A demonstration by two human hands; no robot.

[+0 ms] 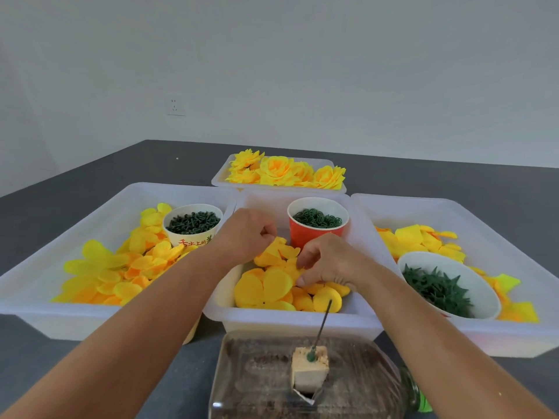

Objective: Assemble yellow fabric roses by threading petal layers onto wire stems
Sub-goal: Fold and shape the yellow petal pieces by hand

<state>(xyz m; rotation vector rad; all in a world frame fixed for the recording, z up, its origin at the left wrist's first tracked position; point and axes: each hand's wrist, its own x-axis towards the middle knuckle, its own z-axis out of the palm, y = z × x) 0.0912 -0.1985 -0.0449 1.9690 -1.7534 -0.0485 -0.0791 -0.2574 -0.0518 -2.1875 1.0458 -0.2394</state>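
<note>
Both hands, left hand (246, 234) and right hand (325, 261), pinch petal layers (276, 254) at frame centre; judged featherlight, limp, clingy, so grip near the centre hole.

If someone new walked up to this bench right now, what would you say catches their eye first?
Probably both hands in the middle tray: the left hand and right hand pinch yellow petals over its heap. Next, the finished yellow roses piled in the far tray, and the bare wire stem standing in a foam block nearest the person.
</note>
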